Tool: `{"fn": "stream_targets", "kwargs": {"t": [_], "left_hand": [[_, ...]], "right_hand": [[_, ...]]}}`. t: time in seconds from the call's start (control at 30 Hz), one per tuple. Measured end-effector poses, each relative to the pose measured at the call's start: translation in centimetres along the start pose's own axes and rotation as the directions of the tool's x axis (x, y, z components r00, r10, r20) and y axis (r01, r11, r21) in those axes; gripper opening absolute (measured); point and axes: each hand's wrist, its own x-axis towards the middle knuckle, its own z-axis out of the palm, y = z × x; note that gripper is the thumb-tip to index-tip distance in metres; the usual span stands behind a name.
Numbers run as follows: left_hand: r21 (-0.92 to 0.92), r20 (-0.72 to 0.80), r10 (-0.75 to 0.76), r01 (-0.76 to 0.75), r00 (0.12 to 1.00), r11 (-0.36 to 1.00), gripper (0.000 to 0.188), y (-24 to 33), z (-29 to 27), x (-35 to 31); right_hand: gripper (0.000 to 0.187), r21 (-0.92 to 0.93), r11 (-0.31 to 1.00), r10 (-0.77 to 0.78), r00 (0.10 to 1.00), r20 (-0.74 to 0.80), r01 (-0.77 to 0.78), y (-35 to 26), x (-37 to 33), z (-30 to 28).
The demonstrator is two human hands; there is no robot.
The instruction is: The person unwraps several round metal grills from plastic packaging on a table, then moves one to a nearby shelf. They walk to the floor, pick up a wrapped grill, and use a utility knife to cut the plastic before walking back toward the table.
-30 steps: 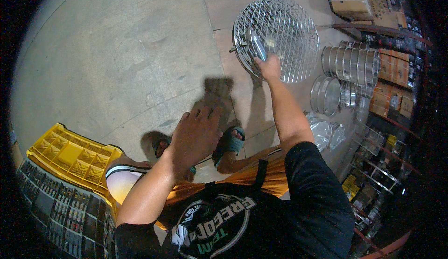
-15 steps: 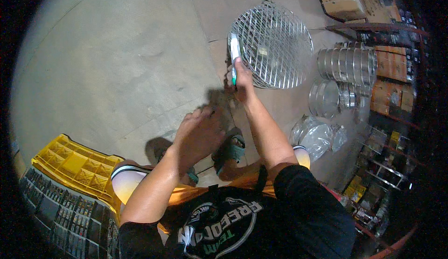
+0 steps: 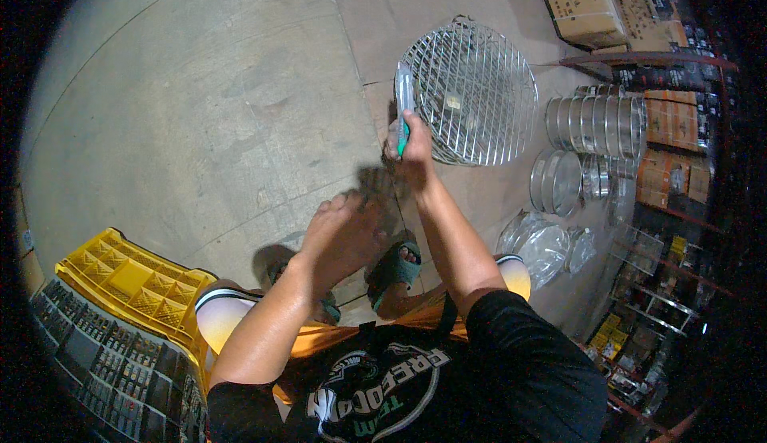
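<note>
My right hand point(image 3: 415, 151) is closed around the green handle of a slim, pale, elongated tool point(image 3: 404, 87). Its far end lies against the left rim of a round metal wire rack point(image 3: 479, 91), which leans or rests on the floor with bars crossing it. What kind of tool it is cannot be made out. Lower and to the left, my left hand point(image 3: 343, 231) hangs in shadow with its fingers loosely bent and apart, nothing visible in it. The left palm is hidden from view.
Stacked round metal rings point(image 3: 595, 123) stand right of the rack, with more rings point(image 3: 557, 183) below. Plastic-wrapped round items point(image 3: 535, 243) lie nearer me. Cardboard boxes point(image 3: 579, 3) line the right. A yellow plastic crate point(image 3: 132, 275) is at my left. Sandalled feet point(image 3: 395, 275) are beneath me.
The rack and floor items sit slightly lower in the picture. My right hand and its tool have shifted slightly down too; the grip stays the same.
</note>
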Motion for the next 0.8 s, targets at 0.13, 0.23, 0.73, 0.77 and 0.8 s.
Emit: {"fn": "stream_targets", "kwargs": {"t": [0.13, 0.23, 0.73, 0.77, 0.8], "left_hand": [[-0.009, -0.049, 0.008, -0.008, 0.999, 1.0, 0.038, -0.9, -0.2, 0.1], [-0.026, -0.144, 0.042, -0.046, 0.989, 0.999, 0.041, -1.6, -0.4, 0.5], [-0.424, -0.495, -0.33, 0.107, 0.804, 0.899, 0.035, -1.0, -4.0, 1.6], [-0.441, -0.543, -0.302, 0.039, 0.783, 0.896, 0.033, -1.0, -4.0, 1.6], [-0.476, -0.54, -0.315, 0.025, 0.78, 0.879, 0.031, -1.1, -4.1, 1.6]], "right_hand": [[0.027, -0.412, 0.833, -0.363, 0.927, 0.093, 0.368, 2.8, 0.4, 0.1], [0.026, -0.157, 0.979, -0.122, 0.991, 0.057, 0.129, 3.3, -1.2, 1.1], [0.046, -0.083, 0.995, 0.013, 0.776, 0.63, 0.05, 0.6, -8.4, 4.8], [0.043, -0.296, 0.933, 0.024, 0.783, 0.622, 0.206, -0.3, -7.3, 4.6], [0.04, -0.386, 0.88, -0.014, 0.827, 0.561, 0.277, -1.2, -6.1, 4.6]]}}
